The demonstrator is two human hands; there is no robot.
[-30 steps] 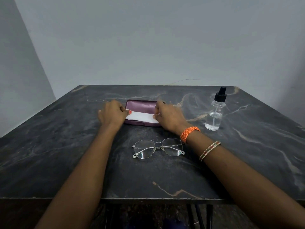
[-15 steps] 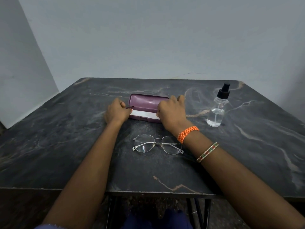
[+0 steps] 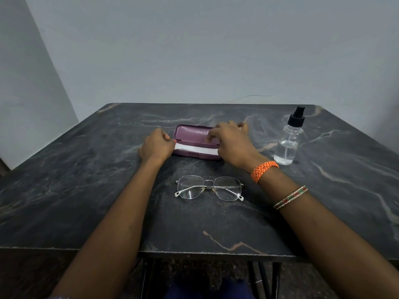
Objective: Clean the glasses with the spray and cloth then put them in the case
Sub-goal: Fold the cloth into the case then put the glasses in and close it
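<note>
Left hand [image 3: 155, 145]: your fingers are curled and pinching the left end of the white cleaning cloth [image 3: 195, 149], just left of centre frame.
Right hand [image 3: 232, 141]: it lies over the right end of the glasses case [image 3: 195, 140], fingers loosely spread across the lid; whether they clamp the lid or only rest on it, you cannot tell from here.
Case: maroon hard shell, open, lid tilted back, cloth stretched along its near edge.
Glasses [image 3: 209, 187]: below the case at centre frame, temples folded, lying on the table between your forearms and touched by neither.
Handling, glasses: judge them light, thin-wired and easy to bend, with lenses that smear; take them by the bridge or outer rim, never the lens faces.
Handling, cloth: soft and limp; it will sag unless you hold it by two corners.
Spray bottle [image 3: 288, 143]: clear, black pump, upright at right of frame, well apart from the glasses; probably slick and tippable, so grip the body.
Table [image 3: 64, 190]: dark marble top; its near edge runs across the lower frame, well clear of the glasses.
Room: broad bare surface left and right of your arms.
</note>
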